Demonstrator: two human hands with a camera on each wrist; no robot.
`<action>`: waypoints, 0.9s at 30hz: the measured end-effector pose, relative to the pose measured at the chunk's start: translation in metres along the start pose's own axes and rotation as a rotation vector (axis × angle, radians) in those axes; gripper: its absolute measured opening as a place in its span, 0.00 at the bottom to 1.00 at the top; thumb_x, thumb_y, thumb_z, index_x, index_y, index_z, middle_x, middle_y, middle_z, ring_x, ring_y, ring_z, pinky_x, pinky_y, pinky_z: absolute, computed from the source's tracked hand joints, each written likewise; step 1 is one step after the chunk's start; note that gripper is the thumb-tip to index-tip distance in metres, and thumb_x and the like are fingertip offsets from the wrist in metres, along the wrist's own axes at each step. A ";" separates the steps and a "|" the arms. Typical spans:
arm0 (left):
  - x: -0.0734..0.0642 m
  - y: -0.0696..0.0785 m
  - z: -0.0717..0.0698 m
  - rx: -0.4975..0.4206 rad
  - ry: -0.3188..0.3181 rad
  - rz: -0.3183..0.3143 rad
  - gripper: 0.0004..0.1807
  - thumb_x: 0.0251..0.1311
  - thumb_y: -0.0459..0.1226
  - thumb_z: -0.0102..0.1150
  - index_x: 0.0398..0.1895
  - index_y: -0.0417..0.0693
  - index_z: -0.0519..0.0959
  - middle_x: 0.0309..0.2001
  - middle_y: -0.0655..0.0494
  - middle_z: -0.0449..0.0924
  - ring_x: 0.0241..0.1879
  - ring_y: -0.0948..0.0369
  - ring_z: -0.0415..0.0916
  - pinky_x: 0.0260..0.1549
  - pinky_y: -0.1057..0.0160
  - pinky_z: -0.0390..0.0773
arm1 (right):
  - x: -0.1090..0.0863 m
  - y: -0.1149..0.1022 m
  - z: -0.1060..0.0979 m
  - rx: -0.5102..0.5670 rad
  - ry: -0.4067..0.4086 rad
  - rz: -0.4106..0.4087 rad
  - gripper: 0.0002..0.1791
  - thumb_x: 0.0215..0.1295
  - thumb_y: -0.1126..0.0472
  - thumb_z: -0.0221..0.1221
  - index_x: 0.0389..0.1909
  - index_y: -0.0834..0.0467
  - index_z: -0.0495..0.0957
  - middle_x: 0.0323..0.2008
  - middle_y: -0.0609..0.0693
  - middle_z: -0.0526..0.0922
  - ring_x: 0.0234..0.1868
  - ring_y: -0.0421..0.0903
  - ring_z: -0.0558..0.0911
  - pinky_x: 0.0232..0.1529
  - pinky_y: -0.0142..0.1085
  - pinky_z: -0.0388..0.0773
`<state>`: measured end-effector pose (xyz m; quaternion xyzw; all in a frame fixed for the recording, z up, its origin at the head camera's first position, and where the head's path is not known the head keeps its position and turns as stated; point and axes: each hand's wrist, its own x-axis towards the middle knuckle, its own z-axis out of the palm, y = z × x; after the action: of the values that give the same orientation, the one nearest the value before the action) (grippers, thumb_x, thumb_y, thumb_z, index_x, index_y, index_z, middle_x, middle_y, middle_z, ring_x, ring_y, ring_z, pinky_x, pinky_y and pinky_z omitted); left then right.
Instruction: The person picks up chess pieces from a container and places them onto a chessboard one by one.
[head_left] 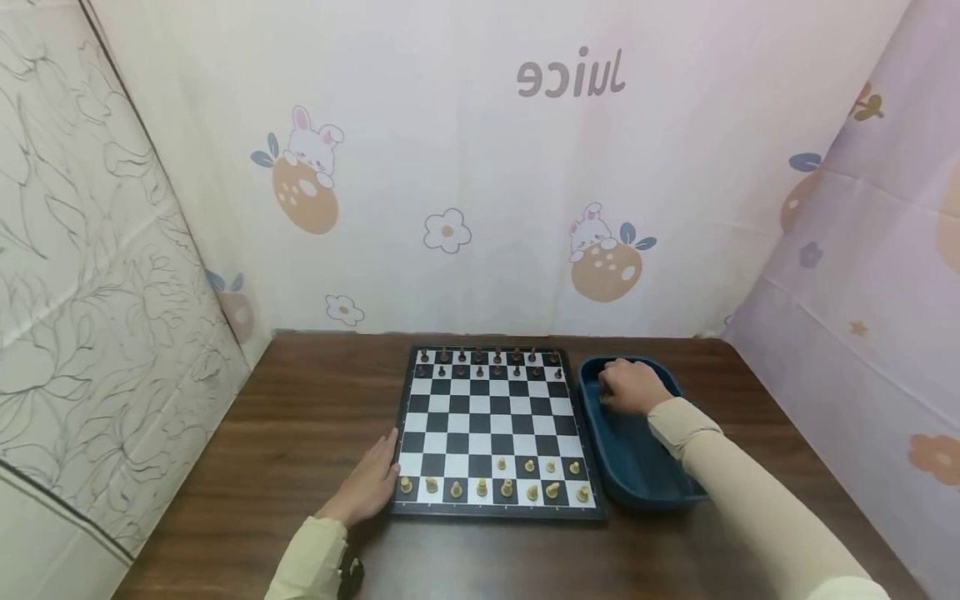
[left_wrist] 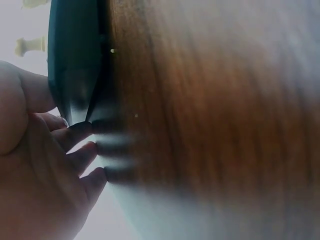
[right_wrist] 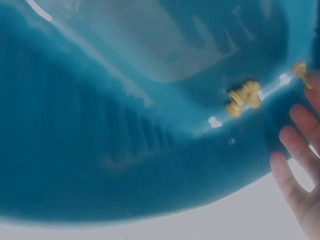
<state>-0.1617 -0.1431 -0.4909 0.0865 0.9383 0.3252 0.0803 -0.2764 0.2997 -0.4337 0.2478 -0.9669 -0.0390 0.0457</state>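
Observation:
A chessboard (head_left: 480,421) lies on the table with dark pieces set along its far side and pale yellow pieces along its near side. My left hand (head_left: 369,481) rests at the board's left edge, thumb over the rim and fingers extended along the side. Inside the blue tray (head_left: 637,467), right of the board, my right hand (head_left: 632,386) pinches a yellow chess pawn (right_wrist: 300,70) at its fingertips. Several more yellow chess pieces (right_wrist: 244,98) lie together on the tray floor near those fingers. In the head view the hand hides these pieces.
The wooden table (head_left: 322,400) reaches back to a wall hung with printed cloth (head_left: 450,167). Four yellow pawns, reported as several, stand ahead of the near back row, at the right. The tray's raised rim stands close beside the board.

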 end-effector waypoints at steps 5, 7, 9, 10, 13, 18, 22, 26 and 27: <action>0.000 0.000 0.000 0.014 -0.009 0.005 0.31 0.70 0.35 0.40 0.73 0.33 0.50 0.71 0.35 0.51 0.70 0.41 0.47 0.67 0.41 0.50 | -0.007 -0.004 -0.022 -0.058 0.088 -0.077 0.07 0.47 0.59 0.71 0.21 0.52 0.82 0.23 0.44 0.73 0.24 0.43 0.73 0.20 0.36 0.72; 0.000 0.000 0.000 0.014 -0.011 0.008 0.31 0.70 0.35 0.40 0.73 0.34 0.49 0.71 0.35 0.51 0.70 0.41 0.47 0.67 0.41 0.50 | -0.007 -0.010 -0.036 -0.066 0.120 -0.097 0.07 0.47 0.59 0.71 0.21 0.52 0.81 0.23 0.44 0.73 0.25 0.43 0.72 0.21 0.37 0.71; 0.001 0.000 0.000 0.013 -0.008 0.009 0.31 0.70 0.35 0.40 0.73 0.34 0.49 0.71 0.35 0.51 0.70 0.41 0.47 0.66 0.41 0.50 | -0.004 -0.019 -0.050 -0.074 0.143 -0.117 0.07 0.47 0.59 0.72 0.22 0.52 0.82 0.24 0.44 0.73 0.26 0.43 0.73 0.23 0.38 0.73; 0.001 0.000 0.000 0.016 -0.006 0.007 0.31 0.70 0.35 0.40 0.73 0.34 0.49 0.71 0.34 0.51 0.70 0.41 0.47 0.66 0.41 0.50 | -0.001 -0.024 -0.057 -0.077 0.149 -0.126 0.07 0.48 0.59 0.71 0.22 0.52 0.82 0.24 0.44 0.73 0.26 0.43 0.73 0.24 0.39 0.74; 0.002 0.000 -0.002 0.019 0.004 0.005 0.31 0.70 0.35 0.39 0.73 0.34 0.49 0.71 0.34 0.51 0.70 0.41 0.47 0.67 0.42 0.50 | 0.008 -0.045 -0.074 -0.061 0.141 -0.157 0.06 0.49 0.58 0.71 0.22 0.51 0.82 0.25 0.44 0.74 0.28 0.43 0.73 0.27 0.40 0.75; 0.004 -0.001 -0.003 0.026 0.004 0.006 0.31 0.70 0.35 0.40 0.73 0.34 0.49 0.71 0.35 0.52 0.71 0.42 0.47 0.67 0.43 0.50 | 0.024 -0.090 -0.086 -0.049 0.093 -0.236 0.05 0.49 0.57 0.71 0.24 0.49 0.83 0.26 0.41 0.75 0.29 0.41 0.72 0.28 0.35 0.71; 0.005 -0.002 -0.002 0.031 0.006 0.019 0.30 0.70 0.35 0.40 0.72 0.33 0.50 0.71 0.36 0.52 0.71 0.42 0.47 0.68 0.44 0.49 | 0.031 -0.124 -0.080 -0.038 0.065 -0.339 0.04 0.50 0.55 0.70 0.27 0.48 0.84 0.28 0.41 0.77 0.31 0.40 0.74 0.31 0.33 0.72; 0.006 -0.002 -0.001 0.032 0.004 0.017 0.30 0.70 0.35 0.40 0.72 0.32 0.50 0.71 0.36 0.52 0.71 0.43 0.47 0.68 0.46 0.48 | 0.036 -0.152 -0.068 -0.016 0.021 -0.430 0.05 0.53 0.55 0.68 0.31 0.48 0.86 0.32 0.41 0.80 0.34 0.39 0.76 0.34 0.34 0.75; 0.006 -0.002 -0.001 0.034 0.003 0.016 0.30 0.70 0.35 0.40 0.72 0.32 0.50 0.71 0.36 0.52 0.71 0.43 0.47 0.68 0.46 0.48 | 0.037 -0.158 -0.065 -0.008 0.007 -0.444 0.05 0.53 0.55 0.68 0.32 0.48 0.86 0.33 0.41 0.80 0.35 0.39 0.76 0.34 0.34 0.75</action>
<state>-0.1678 -0.1439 -0.4918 0.0946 0.9430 0.3101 0.0746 -0.2263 0.1403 -0.3826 0.4546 -0.8883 -0.0512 0.0402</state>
